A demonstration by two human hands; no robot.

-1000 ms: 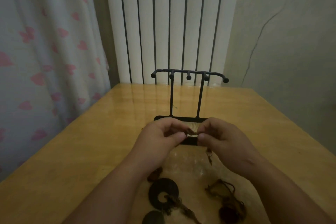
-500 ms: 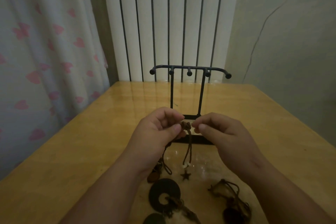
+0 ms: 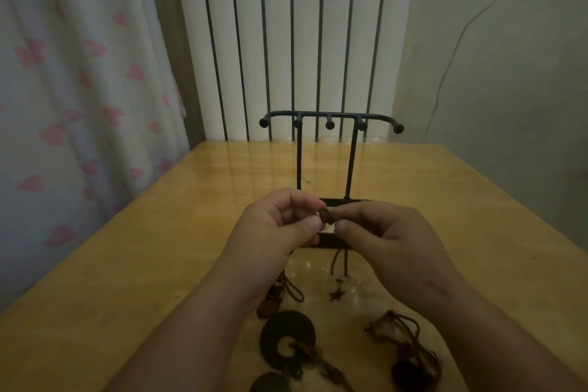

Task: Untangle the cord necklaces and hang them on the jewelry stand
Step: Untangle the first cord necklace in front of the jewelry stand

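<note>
The grip of each hand was narrow, thumb and fingertips pinched on one small brown cord knot (image 3: 327,216) at the centre of the frame. The left hand (image 3: 273,226) held the knot from the frame's left and the right hand (image 3: 391,242) from its right, with the thumbs close together beneath it. Both hands were raised above a glossy yellow wooden desk (image 3: 159,264), in front of the base of a black metal jewelry stand (image 3: 329,116). The stand's top bar, with five knobbed pegs, sat in the upper middle.

Thin brown cords (image 3: 339,261) hung down from under the right hand. A small star charm (image 3: 337,295) was just below their ends, though whether it touched the desk could not be told.

At the bottom of the frame, between the forearms, a black ring pendant (image 3: 286,339) lay on the desk. A small brown pendant (image 3: 267,309) sat just above it, partly hidden by the left wrist. A bundled cord necklace (image 3: 410,356) lay at the lower right.

Behind the desk stood a white ribbed radiator (image 3: 286,41), and a curtain (image 3: 79,73) with pink hearts filled the left.
</note>
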